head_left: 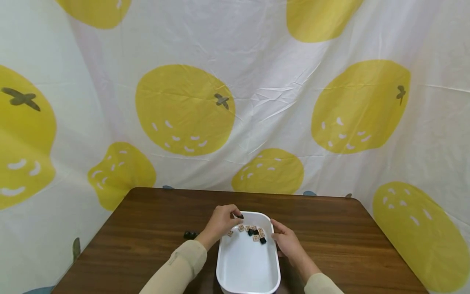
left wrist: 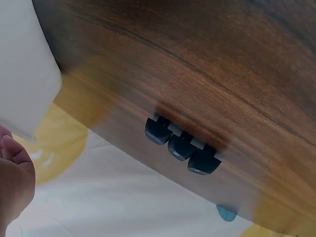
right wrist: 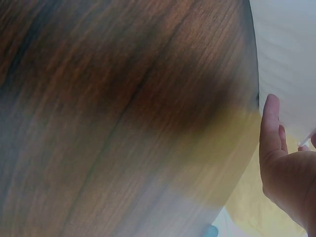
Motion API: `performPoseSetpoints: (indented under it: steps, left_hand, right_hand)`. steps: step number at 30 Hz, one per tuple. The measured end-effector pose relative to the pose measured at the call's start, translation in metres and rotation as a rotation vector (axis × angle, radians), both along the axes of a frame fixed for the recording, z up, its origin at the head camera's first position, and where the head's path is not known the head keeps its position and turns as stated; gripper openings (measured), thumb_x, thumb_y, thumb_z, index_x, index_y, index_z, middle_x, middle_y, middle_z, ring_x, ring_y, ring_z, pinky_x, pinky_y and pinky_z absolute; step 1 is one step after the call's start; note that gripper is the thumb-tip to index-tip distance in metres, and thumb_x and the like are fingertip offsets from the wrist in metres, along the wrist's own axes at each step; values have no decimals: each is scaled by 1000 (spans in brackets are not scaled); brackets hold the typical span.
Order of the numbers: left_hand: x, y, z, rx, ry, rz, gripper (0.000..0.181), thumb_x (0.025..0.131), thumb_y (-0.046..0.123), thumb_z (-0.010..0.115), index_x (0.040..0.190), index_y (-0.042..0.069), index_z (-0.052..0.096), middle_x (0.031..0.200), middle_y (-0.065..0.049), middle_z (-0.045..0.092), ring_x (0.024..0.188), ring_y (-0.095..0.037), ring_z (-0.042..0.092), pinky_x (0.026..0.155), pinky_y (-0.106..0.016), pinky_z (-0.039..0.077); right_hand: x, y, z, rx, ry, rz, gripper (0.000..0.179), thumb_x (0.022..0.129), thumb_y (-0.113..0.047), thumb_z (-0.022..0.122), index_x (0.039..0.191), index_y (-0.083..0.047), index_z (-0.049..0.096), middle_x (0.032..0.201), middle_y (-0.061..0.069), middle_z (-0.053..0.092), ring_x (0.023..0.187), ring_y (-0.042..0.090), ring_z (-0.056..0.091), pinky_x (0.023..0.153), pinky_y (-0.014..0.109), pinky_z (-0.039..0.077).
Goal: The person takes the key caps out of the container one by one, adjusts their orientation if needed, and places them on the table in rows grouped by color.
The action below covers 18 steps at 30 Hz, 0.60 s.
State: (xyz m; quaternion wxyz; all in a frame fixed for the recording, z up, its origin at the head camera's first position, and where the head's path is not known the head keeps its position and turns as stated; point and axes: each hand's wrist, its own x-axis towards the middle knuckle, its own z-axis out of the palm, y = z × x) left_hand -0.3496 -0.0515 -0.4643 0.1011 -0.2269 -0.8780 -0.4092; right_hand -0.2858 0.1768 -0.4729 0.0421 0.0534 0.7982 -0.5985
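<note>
A white rectangular tub (head_left: 247, 265) with rounded corners stands on the table, its long side running away from me. My left hand (head_left: 222, 220) reaches over its far left rim and pinches a small black piece (head_left: 240, 216) between thumb and fingertips. On the tub's right side, my right hand (head_left: 288, 243) grips the wall, its fingers along the outside and the thumb at the rim. Inside, toward the far end, lie several small tan square pieces (head_left: 256, 238) with dark markings, mixed with a few black pieces (head_left: 262, 241).
Left of the tub, partly behind my left forearm in the head view, three black keycap-like pieces (left wrist: 181, 147) sit in a row on the dark wooden table (head_left: 147, 245). A white curtain (head_left: 257, 134) printed with yellow fruit hangs behind the table's far edge.
</note>
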Motion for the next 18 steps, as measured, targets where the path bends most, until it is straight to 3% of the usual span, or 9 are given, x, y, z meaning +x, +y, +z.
performPoseSetpoints:
  steps: [5, 13, 18]
  left_hand:
    - [-2, -5, 0, 25, -2, 14, 28, 83, 3, 78, 109, -2, 72, 97, -6, 69, 80, -15, 61, 69, -27, 51]
    - [1, -24, 2, 48, -22, 48, 18, 83, 3, 78, 101, 1, 75, 91, -2, 61, 81, -17, 55, 69, -29, 49]
    - [-1, -47, 2, 44, 27, 66, 23, 80, 1, 79, 102, 0, 73, 89, -4, 63, 78, -15, 56, 68, -28, 50]
  right_hand:
    - [0, 0, 0, 1, -7, -4, 52, 98, -6, 47, 149, -5, 42, 134, 33, 51, 102, 38, 63, 69, 48, 56]
    - [0, -1, -1, -14, -1, -5, 52, 97, -5, 47, 149, -5, 42, 129, 32, 55, 97, 34, 65, 67, 47, 56]
    - [0, 0, 0, -2, -4, -11, 52, 97, -5, 47, 149, -5, 42, 134, 33, 51, 101, 37, 63, 68, 46, 56]
